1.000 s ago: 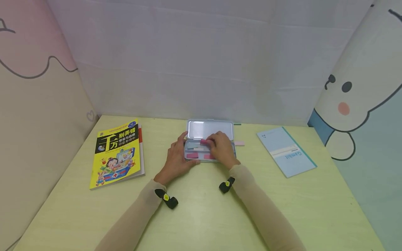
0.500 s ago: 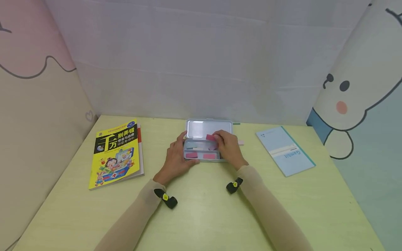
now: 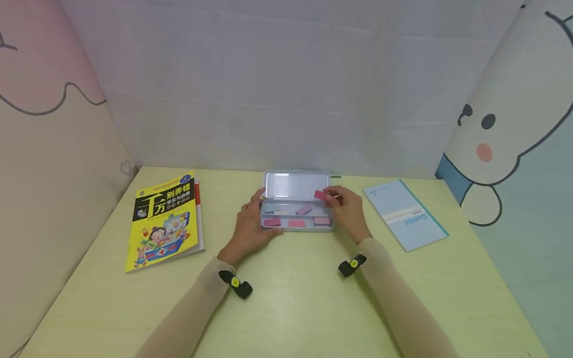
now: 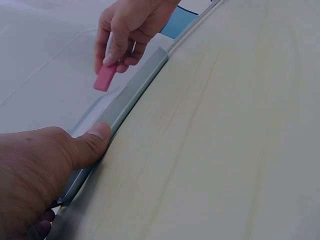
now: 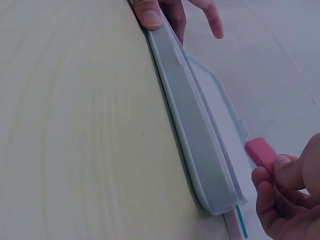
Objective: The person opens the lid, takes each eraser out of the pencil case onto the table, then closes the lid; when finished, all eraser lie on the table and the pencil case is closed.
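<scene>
An open pale blue pencil case lies near the back of the table, its lid tipped back. My left hand grips its left end, thumb on the front wall as the left wrist view shows. My right hand pinches a pink eraser between thumb and fingers, raised over the case's right end. In the front compartment lie a darker pink eraser, a light pink block and another pink block. A mauve block sits slanted in the rear compartment beside a small whitish piece.
To the left, a yellow picture book lies on top of another book. A light blue notebook is at the right. A thin green strip and a pinkish strip show past the case's right end. A white sheet hangs behind.
My right hand has moved right from over the middle of the case, carrying the pink eraser, and uncovered the blocks at the right end. My left hand stays on the case.
</scene>
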Available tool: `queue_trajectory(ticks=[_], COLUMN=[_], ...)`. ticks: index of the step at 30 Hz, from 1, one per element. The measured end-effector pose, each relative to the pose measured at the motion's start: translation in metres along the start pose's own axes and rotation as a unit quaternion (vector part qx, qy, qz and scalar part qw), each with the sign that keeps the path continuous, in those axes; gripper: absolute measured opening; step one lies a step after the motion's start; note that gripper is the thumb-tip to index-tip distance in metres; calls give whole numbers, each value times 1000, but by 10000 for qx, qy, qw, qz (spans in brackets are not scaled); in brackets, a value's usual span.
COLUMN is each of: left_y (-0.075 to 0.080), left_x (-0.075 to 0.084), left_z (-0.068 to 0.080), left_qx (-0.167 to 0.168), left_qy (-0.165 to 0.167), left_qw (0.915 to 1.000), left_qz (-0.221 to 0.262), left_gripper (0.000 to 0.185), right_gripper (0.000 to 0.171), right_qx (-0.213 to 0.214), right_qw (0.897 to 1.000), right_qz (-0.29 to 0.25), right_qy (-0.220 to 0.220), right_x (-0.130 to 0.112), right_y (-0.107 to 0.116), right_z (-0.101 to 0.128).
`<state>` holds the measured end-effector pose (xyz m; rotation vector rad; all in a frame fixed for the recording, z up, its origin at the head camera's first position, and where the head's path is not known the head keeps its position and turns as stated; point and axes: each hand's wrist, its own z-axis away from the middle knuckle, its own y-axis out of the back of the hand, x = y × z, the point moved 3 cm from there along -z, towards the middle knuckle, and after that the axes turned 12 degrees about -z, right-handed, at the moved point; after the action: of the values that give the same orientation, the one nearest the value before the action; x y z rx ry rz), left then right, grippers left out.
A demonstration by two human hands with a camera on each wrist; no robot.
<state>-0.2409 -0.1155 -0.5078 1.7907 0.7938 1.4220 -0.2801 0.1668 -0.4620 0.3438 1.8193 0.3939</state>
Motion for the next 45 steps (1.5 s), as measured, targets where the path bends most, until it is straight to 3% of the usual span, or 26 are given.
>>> queue_trajectory(ticks=[8, 18, 30, 33, 40, 45], left_y=[2, 1, 2, 3, 3, 2], left_x=[1, 1, 3, 3, 3, 1], left_z=[-1, -1, -1, -1, -1, -1], left_qx=[-33, -47, -80, -108, -79, -67], left_qy=[-23, 26, -2, 23, 26, -9], left_qw=[10000, 10000, 9999, 9998, 9999, 10000], left_qz=[7, 15, -109, -148, -101, -69], left_gripper=[122, 122, 123, 124, 123, 123], right_gripper=[20, 24, 30, 31, 34, 35], right_qx=[335, 687, 580, 517, 351, 270], right_qw=[9993, 9944, 9868, 9870, 9831, 9785], right_qz=[29, 200, 440, 600, 1518, 1738], right_qy=[-143, -772, -1445, -1398, -963, -1080], right_x=[14, 27, 34, 37, 34, 33], right_y=[30, 58, 67, 65, 63, 63], right_z=[-1, 1, 4, 3, 1, 0])
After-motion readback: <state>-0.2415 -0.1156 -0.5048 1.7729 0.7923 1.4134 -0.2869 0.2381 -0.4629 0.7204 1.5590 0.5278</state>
